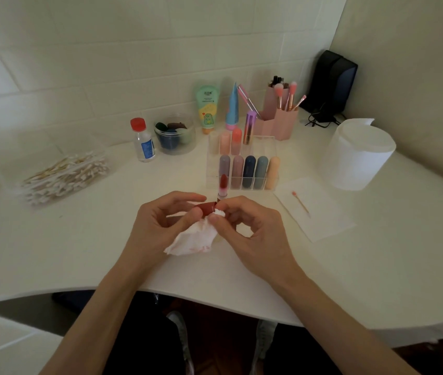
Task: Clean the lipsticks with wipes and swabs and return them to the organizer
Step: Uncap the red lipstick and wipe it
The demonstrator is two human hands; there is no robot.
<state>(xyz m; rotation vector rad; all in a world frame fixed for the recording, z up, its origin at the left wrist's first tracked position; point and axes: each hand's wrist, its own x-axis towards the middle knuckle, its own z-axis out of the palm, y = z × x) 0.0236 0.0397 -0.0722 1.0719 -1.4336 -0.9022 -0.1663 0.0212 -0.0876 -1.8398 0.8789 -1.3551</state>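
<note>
A dark red lipstick cap [208, 208] lies sideways between the thumb and fingers of my left hand [160, 226]. My right hand [247, 228] pinches a crumpled white wipe [196, 239], stained pink, against the cap's open end. The uncapped red lipstick [222, 186] stands upright just behind my fingertips; its foot is hidden, so I cannot tell whether it rests on the table. Behind it is the clear organizer [270, 147], holding several capped lipsticks in two rows.
A used swab [300, 203] lies on a flat white sheet [323, 220] to the right. A roll of wipes [358, 155] stands far right, a swab pile [63, 177] far left. A small bottle [143, 140], a jar [175, 133] and a pink brush holder [282, 120] line the wall.
</note>
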